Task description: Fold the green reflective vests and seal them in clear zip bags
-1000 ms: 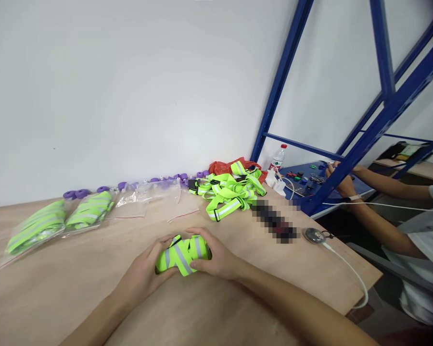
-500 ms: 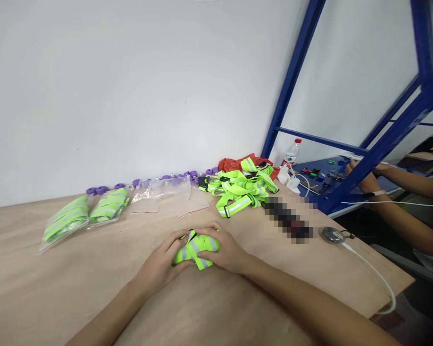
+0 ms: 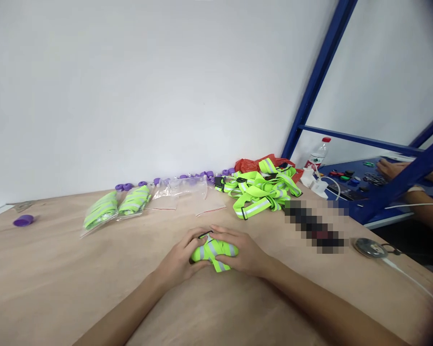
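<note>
A folded bundle of reflective strap (image 3: 213, 251), bright yellow-green with silver stripes and a dark buckle part, lies low over the table between my hands. My left hand (image 3: 182, 254) wraps its left end, thumb in front and fingers over the top. Around the right end closes my right hand (image 3: 243, 251), its fingertips meeting the left ones near the black piece. Beyond them, a tangled pile of the same straps (image 3: 263, 190) has a black buckle at its left. Two clear bags, one left (image 3: 101, 210) and one right (image 3: 134, 200), hold folded straps.
Flat clear zip bags (image 3: 182, 190) lie behind my hands. Several purple rings (image 3: 128, 186) line the wall, and a purple cup-like piece (image 3: 23, 220) sits far left. At right are a round device (image 3: 371, 248) with a white cable, a blue frame (image 3: 319, 72) and a co-worker's hands (image 3: 391, 169).
The view has swung left, so everything appears further right and the purple piece at far left shows. Both hands keep hold of the strap bundle; the fingers have shifted slightly over its top.
</note>
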Tool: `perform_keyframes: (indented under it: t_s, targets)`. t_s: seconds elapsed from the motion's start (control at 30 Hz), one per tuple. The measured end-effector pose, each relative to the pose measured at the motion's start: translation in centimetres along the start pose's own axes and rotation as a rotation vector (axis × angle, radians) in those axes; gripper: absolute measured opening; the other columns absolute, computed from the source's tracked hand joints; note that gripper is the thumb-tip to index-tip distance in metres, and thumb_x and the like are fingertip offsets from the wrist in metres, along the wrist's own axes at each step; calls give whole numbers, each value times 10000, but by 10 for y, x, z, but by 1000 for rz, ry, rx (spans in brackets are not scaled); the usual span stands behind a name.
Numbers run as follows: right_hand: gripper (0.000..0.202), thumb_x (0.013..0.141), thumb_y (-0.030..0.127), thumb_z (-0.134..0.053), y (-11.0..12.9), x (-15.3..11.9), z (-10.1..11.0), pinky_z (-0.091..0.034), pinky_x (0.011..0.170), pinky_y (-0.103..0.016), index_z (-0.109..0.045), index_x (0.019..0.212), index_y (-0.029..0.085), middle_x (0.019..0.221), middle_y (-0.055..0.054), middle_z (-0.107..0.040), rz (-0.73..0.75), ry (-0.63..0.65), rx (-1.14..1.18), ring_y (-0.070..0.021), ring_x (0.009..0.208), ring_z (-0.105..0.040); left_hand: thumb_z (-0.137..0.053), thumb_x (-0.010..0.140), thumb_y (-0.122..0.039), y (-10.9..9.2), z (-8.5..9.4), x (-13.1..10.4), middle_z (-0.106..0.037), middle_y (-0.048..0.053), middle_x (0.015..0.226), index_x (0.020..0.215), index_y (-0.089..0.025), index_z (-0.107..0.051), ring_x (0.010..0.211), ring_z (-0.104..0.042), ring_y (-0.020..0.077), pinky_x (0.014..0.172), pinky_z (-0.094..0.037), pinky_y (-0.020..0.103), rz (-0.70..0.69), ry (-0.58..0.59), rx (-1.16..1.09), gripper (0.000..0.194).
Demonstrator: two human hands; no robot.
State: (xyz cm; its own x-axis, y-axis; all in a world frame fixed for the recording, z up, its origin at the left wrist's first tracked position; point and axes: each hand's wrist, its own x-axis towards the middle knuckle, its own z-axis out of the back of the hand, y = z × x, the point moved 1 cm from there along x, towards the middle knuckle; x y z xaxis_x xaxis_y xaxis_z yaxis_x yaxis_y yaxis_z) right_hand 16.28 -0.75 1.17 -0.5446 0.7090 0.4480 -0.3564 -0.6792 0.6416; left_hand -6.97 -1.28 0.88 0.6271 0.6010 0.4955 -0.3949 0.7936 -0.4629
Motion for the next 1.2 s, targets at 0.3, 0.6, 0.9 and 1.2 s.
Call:
perform_keyframes:
  t_s: [0.3,0.6,0.9,1.2]
  targets:
    - [497,823,213,-720,3,1,4,-494,1084,-389,-649,1307,299,1299,-42,-694,-37,-21,29,-230,1232,-637,-562,938,-453,36,35,0,-611,153,1346,1351,-219,-520,1239,-576,301,1059,-462,467,77,71,163,476]
    - [344,795,222,-729,3,3,8,-535,1009,-365,-701,1137,247,1236,-72,-725,-102,-2,130,-228,1144,-686,-443,954,-304,100,60,-9,-558,185,1413,1183,-177,-606,1359,-456,367,1152,-213,669,431,-19,767,309]
    - [299,798,222,-711,6,2,9,-530,1001,-414,-674,1094,237,1238,-91,-720,-165,1,174,-252,1147,-678,-529,925,-354,91,59,-5,-642,144,1281,1260,-184,-564,1186,-586,308,1005,-469,472,428,3,541,377]
    - [313,794,254,-720,0,-2,15,-528,1006,-430,-683,1104,228,1247,-101,-715,-207,11,181,-267,1163,-672,-406,988,-346,95,69,-12,-730,96,1115,1021,-212,-712,1015,-674,250,907,-529,377,507,28,481,336]
